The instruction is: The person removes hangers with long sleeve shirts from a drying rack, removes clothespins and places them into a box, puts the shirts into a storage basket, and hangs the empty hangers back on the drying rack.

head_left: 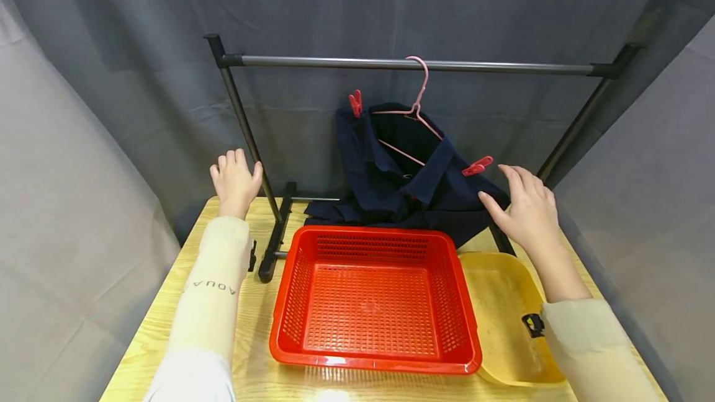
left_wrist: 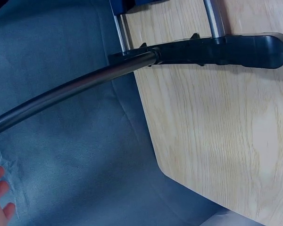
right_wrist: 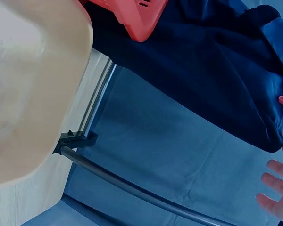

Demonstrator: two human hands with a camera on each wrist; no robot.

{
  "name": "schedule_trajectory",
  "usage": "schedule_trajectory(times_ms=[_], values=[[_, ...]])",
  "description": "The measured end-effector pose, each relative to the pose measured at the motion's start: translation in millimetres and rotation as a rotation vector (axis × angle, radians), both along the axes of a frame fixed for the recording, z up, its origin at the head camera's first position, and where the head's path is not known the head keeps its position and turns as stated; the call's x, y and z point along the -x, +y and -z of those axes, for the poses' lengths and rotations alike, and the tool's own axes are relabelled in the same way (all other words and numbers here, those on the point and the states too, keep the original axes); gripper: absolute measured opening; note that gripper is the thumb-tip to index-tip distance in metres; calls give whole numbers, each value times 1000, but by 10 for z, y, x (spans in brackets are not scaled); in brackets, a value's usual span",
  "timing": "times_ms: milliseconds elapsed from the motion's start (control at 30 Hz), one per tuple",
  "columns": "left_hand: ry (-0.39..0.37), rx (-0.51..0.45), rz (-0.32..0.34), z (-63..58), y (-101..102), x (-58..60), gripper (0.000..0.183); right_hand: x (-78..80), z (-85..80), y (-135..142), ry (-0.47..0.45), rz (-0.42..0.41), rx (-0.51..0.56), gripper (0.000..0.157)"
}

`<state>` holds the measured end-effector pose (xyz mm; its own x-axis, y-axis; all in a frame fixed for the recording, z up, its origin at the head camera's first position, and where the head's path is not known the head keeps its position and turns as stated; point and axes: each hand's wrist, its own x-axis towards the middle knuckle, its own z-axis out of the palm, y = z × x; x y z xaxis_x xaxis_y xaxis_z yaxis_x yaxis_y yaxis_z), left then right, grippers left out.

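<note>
A navy collared shirt (head_left: 365,185) hangs on a pink hanger (head_left: 416,107), hooked over the rail (head_left: 313,62) of a clothes rack. One red clothespin (head_left: 355,104) is on its left shoulder area and another red clothespin (head_left: 477,167) on the right. My right hand (head_left: 525,206) has spread fingers beside the shirt's right end; in the right wrist view, its thumb overlaps the cloth, and whether it touches I cannot tell. Beside the rack's left post (head_left: 240,104), my left hand (head_left: 236,180) is held with extended fingers and nothing in it.
A red perforated basket (head_left: 374,362) stands on the wooden table (head_left: 139,358) before the rack, with the shirt's hem behind it. To its right is a yellow basin (head_left: 497,309). Grey curtains (head_left: 301,5) enclose the back and sides.
</note>
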<state>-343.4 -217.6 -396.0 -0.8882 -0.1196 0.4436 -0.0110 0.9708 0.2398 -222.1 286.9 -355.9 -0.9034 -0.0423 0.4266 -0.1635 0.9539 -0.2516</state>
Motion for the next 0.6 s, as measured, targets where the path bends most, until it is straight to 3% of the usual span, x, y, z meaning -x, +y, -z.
schedule_trajectory(times_ms=[600], values=[[-40, 16, -47, -56, 33, 139, 56, 206, 10, -113, 19, 18, -121, 48]])
